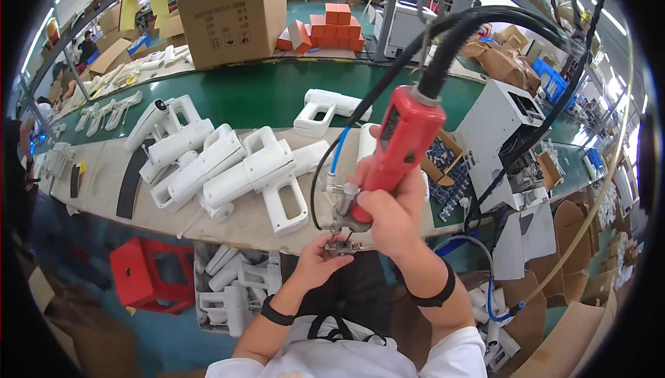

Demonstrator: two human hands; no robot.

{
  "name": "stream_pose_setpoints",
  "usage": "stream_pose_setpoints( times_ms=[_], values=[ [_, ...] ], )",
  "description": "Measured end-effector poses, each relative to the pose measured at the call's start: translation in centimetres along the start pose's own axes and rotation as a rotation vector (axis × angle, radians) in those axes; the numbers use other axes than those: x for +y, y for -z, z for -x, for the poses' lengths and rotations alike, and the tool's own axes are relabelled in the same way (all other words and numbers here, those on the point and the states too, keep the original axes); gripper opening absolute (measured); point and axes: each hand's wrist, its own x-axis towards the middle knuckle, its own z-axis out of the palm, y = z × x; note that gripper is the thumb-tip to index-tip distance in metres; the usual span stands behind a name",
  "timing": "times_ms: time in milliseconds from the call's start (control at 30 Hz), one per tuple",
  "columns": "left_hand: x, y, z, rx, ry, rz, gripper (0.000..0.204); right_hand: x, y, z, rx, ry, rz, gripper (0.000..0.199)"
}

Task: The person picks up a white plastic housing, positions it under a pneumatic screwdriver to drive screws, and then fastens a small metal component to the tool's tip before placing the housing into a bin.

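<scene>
My right hand (397, 217) is wrapped round a red electric screwdriver (405, 134), which hangs on a thick black cable and tilts down to the left. A metal fitting (346, 201) with a thin blue air hose sits at its lower end. Just below that end, my left hand (317, 266) pinches a small metal part (343, 246) near the table's front edge. The exact kind of this part is too small to tell. Several white gun-shaped plastic housings (253, 178) lie piled on the table to the left, apart from both hands.
A blue tray of small screw-like parts (447, 187) and a white machine (495, 139) stand to the right. Behind runs a green belt (242, 91) with a large carton (232, 14). A red stool (149, 274) and a crate of white housings (235, 288) are below left.
</scene>
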Motion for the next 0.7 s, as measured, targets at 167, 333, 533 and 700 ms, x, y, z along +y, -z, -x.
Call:
stream_pose_setpoints(
  times_ms=[167,333,533,700],
  values=[
    [-0.1,0.0,-0.1,0.045,-0.029,-0.100,0.040,-0.9,-1.0,-0.6,0.072,0.062,-0.017,0.053],
    [-1.3,0.0,-0.3,0.070,-0.050,-0.093,0.036,-1.6,-1.2,-0.8,0.060,0.000,-0.049,0.048],
    [0.2,-1.6,0.0,0.117,-0.163,-0.144,0.026,-2.5,-1.9,-1.0,0.204,-0.006,-0.037,0.024],
    [1.2,-3.2,-0.2,0.258,-0.269,-0.226,0.023,-3.2,-1.9,-0.7,0.191,0.079,0.220,0.028]
  ],
)
